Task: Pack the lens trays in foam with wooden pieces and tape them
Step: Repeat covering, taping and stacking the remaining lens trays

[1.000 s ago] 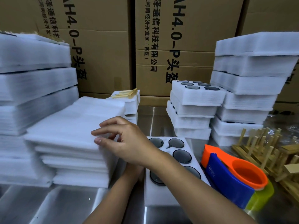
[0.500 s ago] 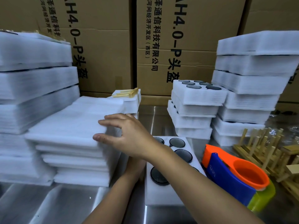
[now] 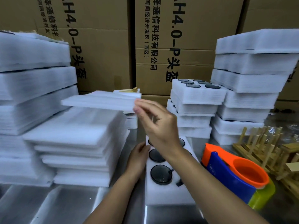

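Right hand (image 3: 159, 125) pinches one foam sheet (image 3: 100, 100) by its edge, above the foam stack (image 3: 76, 135) left of the lens tray (image 3: 163, 194). Left hand (image 3: 137, 158) touches the tray's left edge; whether it grips cannot be told. Tape dispenser (image 3: 226, 173) lies just right of the tray.
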`<action>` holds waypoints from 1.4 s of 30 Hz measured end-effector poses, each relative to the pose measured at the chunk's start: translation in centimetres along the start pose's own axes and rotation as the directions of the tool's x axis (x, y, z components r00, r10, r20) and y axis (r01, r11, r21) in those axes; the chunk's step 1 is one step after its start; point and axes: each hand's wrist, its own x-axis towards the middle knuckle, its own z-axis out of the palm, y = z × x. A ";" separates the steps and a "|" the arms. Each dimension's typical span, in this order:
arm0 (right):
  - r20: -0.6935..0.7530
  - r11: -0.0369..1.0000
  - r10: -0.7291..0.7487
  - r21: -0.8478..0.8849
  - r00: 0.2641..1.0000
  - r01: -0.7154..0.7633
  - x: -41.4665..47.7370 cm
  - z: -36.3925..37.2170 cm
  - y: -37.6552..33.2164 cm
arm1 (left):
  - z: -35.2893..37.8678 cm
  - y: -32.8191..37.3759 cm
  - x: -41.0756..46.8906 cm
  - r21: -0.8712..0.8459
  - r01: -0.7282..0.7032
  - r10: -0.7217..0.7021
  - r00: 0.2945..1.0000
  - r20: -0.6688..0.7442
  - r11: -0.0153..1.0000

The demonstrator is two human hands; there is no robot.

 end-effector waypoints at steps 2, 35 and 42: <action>-0.023 0.998 0.044 -0.042 0.999 -0.045 -0.9 -2.9 0.8 | 0.0 0.0 -0.2 -0.079 0.003 -0.003 1.000 0.001 0.997; 0.246 0.910 0.122 -0.416 0.962 -0.009 -12.6 -16.9 4.6 | 0.0 0.0 0.4 -0.164 0.185 -0.189 0.982 -0.005 0.969; 0.245 0.909 0.114 -0.417 0.963 -0.001 -12.4 -16.9 4.2 | -0.1 0.0 0.3 -0.140 0.164 -0.166 0.986 0.001 0.976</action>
